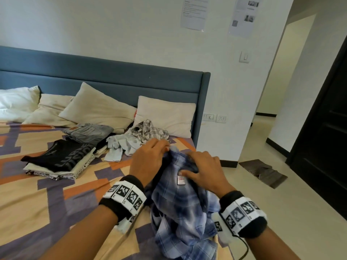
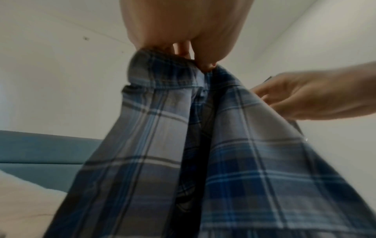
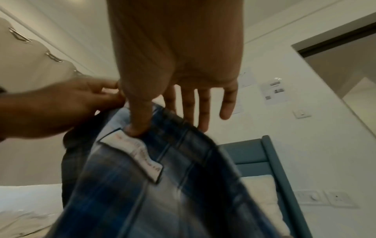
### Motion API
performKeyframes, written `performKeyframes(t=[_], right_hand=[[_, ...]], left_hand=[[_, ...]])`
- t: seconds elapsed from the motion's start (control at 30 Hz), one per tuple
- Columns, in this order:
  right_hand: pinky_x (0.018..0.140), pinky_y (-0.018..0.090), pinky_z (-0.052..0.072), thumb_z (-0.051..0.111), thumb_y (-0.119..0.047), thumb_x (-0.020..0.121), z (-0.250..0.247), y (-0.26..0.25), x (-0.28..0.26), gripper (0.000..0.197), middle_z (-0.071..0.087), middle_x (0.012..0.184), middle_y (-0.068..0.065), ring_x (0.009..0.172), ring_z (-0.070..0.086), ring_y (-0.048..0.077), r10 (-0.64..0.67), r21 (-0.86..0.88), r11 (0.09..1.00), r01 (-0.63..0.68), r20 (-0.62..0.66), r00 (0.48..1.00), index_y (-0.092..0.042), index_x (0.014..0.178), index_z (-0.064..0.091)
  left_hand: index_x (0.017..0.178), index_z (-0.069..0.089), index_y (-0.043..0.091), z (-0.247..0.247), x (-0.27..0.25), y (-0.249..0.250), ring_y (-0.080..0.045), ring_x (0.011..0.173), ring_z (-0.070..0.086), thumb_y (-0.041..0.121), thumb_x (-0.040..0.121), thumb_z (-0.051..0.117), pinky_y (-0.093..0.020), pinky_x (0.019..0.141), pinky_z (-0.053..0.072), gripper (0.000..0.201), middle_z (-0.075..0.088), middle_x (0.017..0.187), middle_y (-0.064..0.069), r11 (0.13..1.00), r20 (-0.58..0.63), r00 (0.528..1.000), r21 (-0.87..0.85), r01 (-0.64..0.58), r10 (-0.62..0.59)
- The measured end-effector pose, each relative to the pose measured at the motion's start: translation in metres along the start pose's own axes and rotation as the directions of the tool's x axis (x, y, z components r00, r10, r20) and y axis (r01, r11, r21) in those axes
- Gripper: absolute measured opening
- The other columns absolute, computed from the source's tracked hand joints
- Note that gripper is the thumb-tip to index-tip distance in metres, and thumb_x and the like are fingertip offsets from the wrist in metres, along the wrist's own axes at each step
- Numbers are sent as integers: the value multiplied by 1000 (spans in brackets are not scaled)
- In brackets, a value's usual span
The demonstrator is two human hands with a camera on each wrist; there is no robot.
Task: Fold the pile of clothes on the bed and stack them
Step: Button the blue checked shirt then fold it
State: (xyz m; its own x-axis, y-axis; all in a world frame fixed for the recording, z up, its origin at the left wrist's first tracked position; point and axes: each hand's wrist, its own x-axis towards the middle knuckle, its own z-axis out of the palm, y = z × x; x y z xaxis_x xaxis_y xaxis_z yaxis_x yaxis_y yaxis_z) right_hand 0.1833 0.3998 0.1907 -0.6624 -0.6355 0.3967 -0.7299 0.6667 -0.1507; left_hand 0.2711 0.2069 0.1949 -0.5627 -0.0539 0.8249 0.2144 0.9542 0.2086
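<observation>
Hands meet at the collar of a blue plaid shirt (image 1: pixel 180 203), which hangs bunched over the bed's (image 1: pixel 37 199) near right edge. The left hand (image 1: pixel 148 158) pinches the collar fabric in a narrow grip, shown plainly from the left wrist. The right hand (image 1: pixel 202 171) has its thumb pressed beside the white label (image 3: pixel 132 154), fingers straight behind the cloth. Folded clothes (image 1: pixel 60 158) are stacked toward the left side, with unfolded garments (image 1: pixel 139 137) near the pillows (image 1: pixel 165 115).

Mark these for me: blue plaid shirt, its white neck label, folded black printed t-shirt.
Blue plaid shirt (image 1: pixel 180 209), head view, on the hanging body panel.
White neck label (image 3: pixel 134 153), right wrist view, on the label's middle.
Folded black printed t-shirt (image 1: pixel 62 155), head view, on the printed top face.
</observation>
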Motion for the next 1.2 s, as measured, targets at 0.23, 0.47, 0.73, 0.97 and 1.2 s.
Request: performKeyframes(t=[0.23, 0.47, 0.73, 0.97, 1.2], right_hand=[[77, 39, 46, 46, -10, 91, -15, -4, 20, 29, 67, 107, 18, 100, 60, 40, 292, 1, 955, -296, -174, 941, -13, 117, 59], [75, 27, 41, 44, 10, 82, -52, 32, 25, 39, 71, 99, 16, 93, 63, 33, 410, 469, 866, -172, -471, 781, -9, 107, 67], [79, 30, 54, 42, 2, 82, -88, 26, 21, 30, 68, 92, -1, 87, 63, 12, 377, 694, 707, 139, -535, 756, -11, 97, 65], [72, 31, 54, 47, 5, 94, -119, 39, 22, 22, 64, 88, 4, 80, 61, 16, 386, 810, 550, 202, -461, 799, -8, 98, 64], [86, 42, 46, 44, -5, 95, -102, 56, 28, 25, 66, 107, 17, 104, 59, 39, 470, 337, 880, -334, -516, 716, -8, 113, 61]], left_hand=[[101, 71, 22, -15, -5, 13, -15, 70, 62, 18, 95, 57, -27, 63, 45, 16, 68, 81, 5, 948, 419, 906, -263, 179, -55], [83, 73, 19, 9, 0, 9, -23, 57, 61, 10, 93, 62, -28, 49, 45, 17, 71, 73, -9, 416, 510, 778, -658, 628, -367], [149, 29, 25, 58, 54, 18, -13, 126, 45, 11, 92, 62, -10, 100, 37, 67, 44, 142, 3, 685, 522, 853, -628, 368, 20], [83, 73, 27, 43, 80, 41, -6, 71, 61, 10, 82, 75, -23, 69, 48, 17, 69, 74, 6, 560, 469, 871, -765, 317, 149], [63, 70, 21, -18, 94, 31, -11, 58, 50, 47, 59, 72, -28, 60, 39, 26, 59, 57, -6, 705, 285, 957, -666, 242, -59]])
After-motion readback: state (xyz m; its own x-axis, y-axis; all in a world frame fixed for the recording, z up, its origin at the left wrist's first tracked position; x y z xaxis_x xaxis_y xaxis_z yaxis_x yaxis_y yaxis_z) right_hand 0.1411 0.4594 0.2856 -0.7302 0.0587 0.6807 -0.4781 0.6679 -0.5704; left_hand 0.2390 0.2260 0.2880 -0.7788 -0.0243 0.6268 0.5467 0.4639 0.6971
